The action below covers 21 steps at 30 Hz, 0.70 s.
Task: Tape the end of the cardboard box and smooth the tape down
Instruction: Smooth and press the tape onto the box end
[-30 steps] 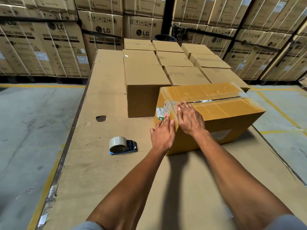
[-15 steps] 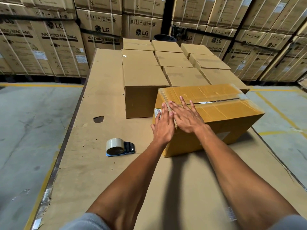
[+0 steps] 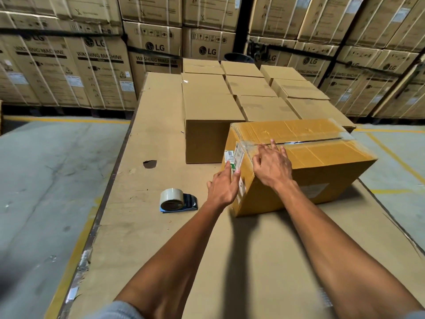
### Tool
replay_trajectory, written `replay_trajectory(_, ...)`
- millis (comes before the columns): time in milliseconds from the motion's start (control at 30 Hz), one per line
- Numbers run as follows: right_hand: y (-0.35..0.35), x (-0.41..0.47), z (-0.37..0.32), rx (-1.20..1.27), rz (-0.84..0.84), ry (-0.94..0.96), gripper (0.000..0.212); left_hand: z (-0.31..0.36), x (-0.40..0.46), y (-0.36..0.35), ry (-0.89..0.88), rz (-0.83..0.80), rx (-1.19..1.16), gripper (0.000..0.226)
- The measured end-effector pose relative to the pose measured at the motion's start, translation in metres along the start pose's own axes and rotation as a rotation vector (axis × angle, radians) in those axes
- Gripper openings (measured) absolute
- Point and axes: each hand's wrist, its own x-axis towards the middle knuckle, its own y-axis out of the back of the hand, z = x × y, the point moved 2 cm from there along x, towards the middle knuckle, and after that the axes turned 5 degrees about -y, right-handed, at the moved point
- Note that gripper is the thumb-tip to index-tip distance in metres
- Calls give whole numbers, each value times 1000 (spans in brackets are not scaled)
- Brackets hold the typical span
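Note:
A tape-wrapped cardboard box (image 3: 322, 157) lies on the cardboard-covered table, its top seam running left to right. Clear tape (image 3: 247, 149) folds over the near-left corner, beside a white and green label (image 3: 235, 157). My right hand (image 3: 272, 165) rests flat on the top edge at that corner, fingers spread over the tape and the seam. My left hand (image 3: 224, 185) presses against the box's left end face, fingertips on the label. A tape dispenser (image 3: 176, 200) with a pale roll lies on the table left of the box, untouched.
Several closed plain boxes (image 3: 250, 95) stand in rows behind the taped box, the nearest (image 3: 207, 125) touching its far-left side. The table (image 3: 253, 261) has a small hole (image 3: 150, 163) and a metal left edge. Stacked washing-machine cartons (image 3: 101, 67) line the back.
Both hands slid up over the corner half a second ago, then back down. My left hand now sits lower on the end face and my right hand nearer the top edge.

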Motion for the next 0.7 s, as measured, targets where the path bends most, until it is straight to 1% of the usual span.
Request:
replay_trajectory(67, 4, -7, -15, 33, 153, 87, 50, -19, -5, 10, -90, 20, 110, 70)
replay_trajectory(133, 4, -14, -37, 61, 290, 230, 38, -39, -8, 21, -113, 13, 217, 68)
replay_trajectory(167, 1, -18, -51, 84, 332, 298, 34, -49, -11, 29, -111, 12, 274, 69)
replay_trajectory(233, -11, -23, -80, 129, 332, 374, 31, -70, -16, 45, -112, 7, 372, 69)
replay_trajectory(300, -30, -28, -105, 164, 259, 390, 31, -90, -23, 59, -115, -16, 451, 71)
replay_trajectory(400, -64, -33, -128, 224, 114, 357, 32, -119, -32, 78, -85, -48, 551, 75)
replay_trajectory(567, -120, -36, -139, 188, -265, 243, 43, -157, -37, 87, -47, -132, 688, 79)
replay_trajectory(633, -139, -38, -140, 194, -425, 188, 56, -170, -36, 85, -72, -173, 724, 81)
replay_trajectory(700, -157, -39, -140, 194, -557, 147, 75, -181, -33, 81, -126, -207, 768, 84)
